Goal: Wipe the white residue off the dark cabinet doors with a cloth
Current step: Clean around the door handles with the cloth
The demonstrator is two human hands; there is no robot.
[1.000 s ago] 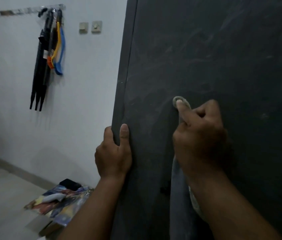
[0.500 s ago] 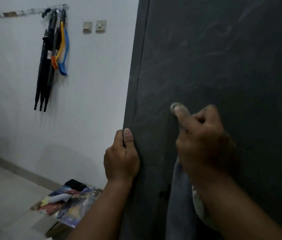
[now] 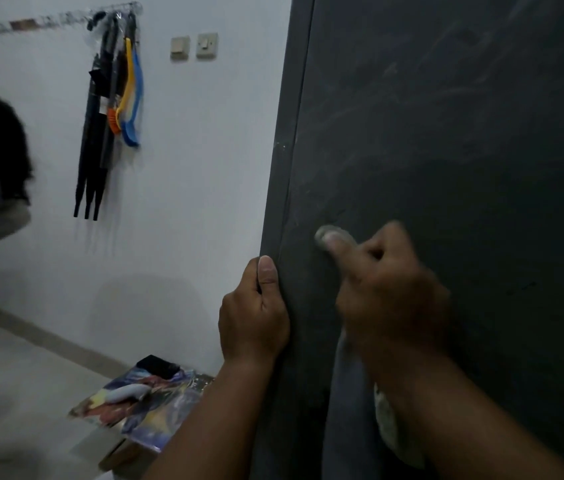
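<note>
The left hand (image 3: 254,313) grips the cabinet door (image 3: 464,168) by its left edge, likely to steady it. The right hand (image 3: 391,289), fingers curled round the cloth (image 3: 334,234), presses a cloth-wrapped fingertip onto residue near that edge.

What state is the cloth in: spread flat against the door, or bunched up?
Bunched. The right hand grips the cloth, pressing a small wad under the thumb onto the door; the rest hangs loose below.

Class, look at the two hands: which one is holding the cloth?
The right hand grips the cloth, pressing it against the dark cabinet door with a fingertip. The left hand only grips the door's edge.
</note>
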